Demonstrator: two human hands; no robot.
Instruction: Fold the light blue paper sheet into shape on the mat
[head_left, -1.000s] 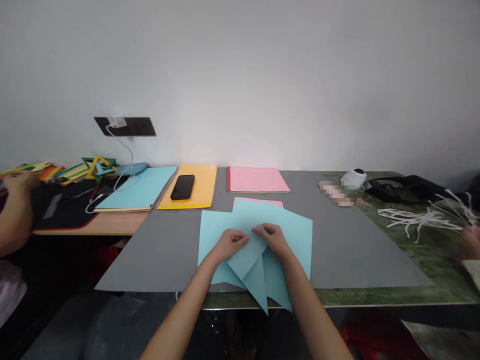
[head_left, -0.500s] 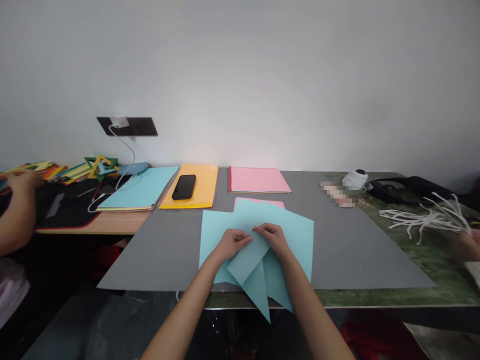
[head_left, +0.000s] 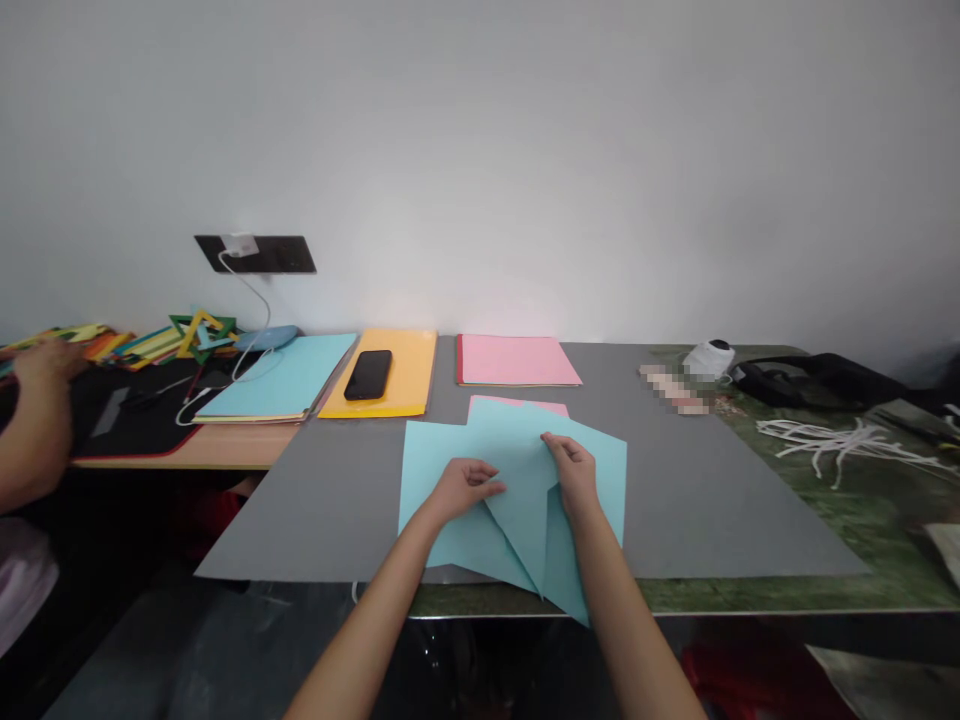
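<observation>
A folded sheet of light blue paper (head_left: 525, 515) lies between my hands, its pointed end toward the table's front edge. My left hand (head_left: 463, 488) pinches its left side between thumb and fingers. On its right side my right hand (head_left: 574, 470) is closed, thumb and fingertips together at the paper's edge. Larger light blue sheets (head_left: 433, 455) spread out underneath, with a corner of pink paper (head_left: 555, 408) showing behind them. Which layer each fingertip holds is partly hidden.
A grey board (head_left: 345, 510) covers the table. Behind are a phone (head_left: 368, 374) on yellow paper (head_left: 412, 375), a pink paper stack (head_left: 517, 360) and a blue stack (head_left: 281, 375). White cords (head_left: 832, 440) lie at right. Another person's arm (head_left: 37, 425) is at left.
My right hand has moved right and slightly up. The folded flap between my hands has opened out, and its tip has drawn back. The other person's hand at the cords has left view.
</observation>
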